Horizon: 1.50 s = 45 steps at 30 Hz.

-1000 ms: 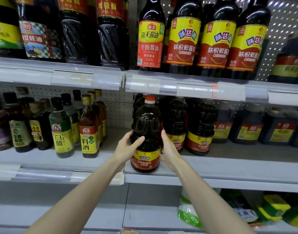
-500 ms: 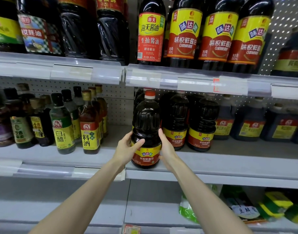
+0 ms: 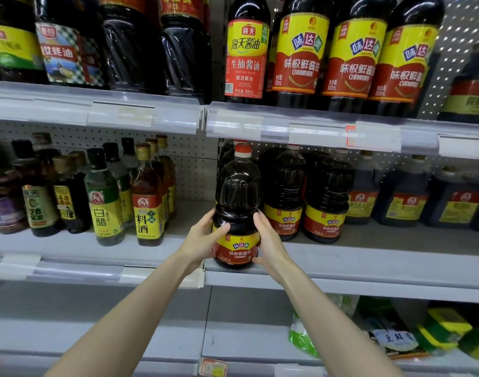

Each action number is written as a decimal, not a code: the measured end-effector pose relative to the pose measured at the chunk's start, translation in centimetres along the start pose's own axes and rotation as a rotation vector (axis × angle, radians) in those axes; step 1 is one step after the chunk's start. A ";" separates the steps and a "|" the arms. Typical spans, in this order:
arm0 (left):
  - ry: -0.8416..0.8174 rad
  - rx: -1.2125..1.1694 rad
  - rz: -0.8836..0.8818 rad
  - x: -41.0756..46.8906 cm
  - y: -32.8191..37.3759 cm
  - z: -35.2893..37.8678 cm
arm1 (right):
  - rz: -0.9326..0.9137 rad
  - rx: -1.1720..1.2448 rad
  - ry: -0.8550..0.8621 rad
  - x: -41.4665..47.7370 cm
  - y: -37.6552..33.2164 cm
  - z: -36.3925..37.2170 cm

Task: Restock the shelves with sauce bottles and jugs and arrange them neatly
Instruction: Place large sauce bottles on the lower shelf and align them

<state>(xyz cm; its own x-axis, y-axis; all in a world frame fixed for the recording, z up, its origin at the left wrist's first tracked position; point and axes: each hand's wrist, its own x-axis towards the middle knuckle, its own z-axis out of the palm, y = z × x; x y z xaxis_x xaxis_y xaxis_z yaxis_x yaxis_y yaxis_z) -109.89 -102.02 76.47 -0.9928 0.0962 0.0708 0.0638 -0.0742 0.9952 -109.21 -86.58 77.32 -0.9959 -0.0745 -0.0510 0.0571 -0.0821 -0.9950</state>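
Both hands clasp one jug [image 3: 237, 197] of dark sauce, red-capped and upright, held between the palms. The left hand [image 3: 201, 240] curls round the jug's left flank, with the thumb laid across the front just above the yellow-and-red label. The right hand [image 3: 271, 244] wraps the opposite flank, fingers bent round the side and thumb low near the base. The jug's base sits at the front lip of the shelf [image 3: 368, 259] (whether its full weight is on the board cannot be told).

Just beyond the right hand's fingers, further back on the same shelf, stand twin jugs [image 3: 326, 202] side by side with their labels facing out. To the right of them is a row of square jugs [image 3: 404, 200].

Well to the left of the left hand, in the neighbouring bay, a vinegar bottle [image 3: 105, 205] and a wine bottle [image 3: 148, 205] front a cluster of smaller bottles. Above both hands, the top shelf [image 3: 287, 126] carries tall soy bottles [image 3: 246, 55].
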 end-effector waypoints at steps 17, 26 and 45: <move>-0.032 -0.011 -0.012 -0.4 -0.2 0.3 | 0.028 -0.012 0.048 0.7 0.2 -0.3; -0.050 0.011 -0.011 -0.2 -0.1 0.0 | 0.032 0.004 0.060 0.8 0.6 -0.4; 0.009 -0.004 0.023 -0.5 0.0 0.6 | 0.037 0.006 0.046 0.8 0.7 -1.0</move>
<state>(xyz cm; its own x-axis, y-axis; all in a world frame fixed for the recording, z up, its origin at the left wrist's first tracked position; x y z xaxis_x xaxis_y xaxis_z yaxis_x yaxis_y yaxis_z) -109.35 -101.48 76.45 -0.9920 0.0854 0.0929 0.0861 -0.0800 0.9931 -110.09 -85.69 76.54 -0.9953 -0.0314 -0.0916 0.0941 -0.0865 -0.9918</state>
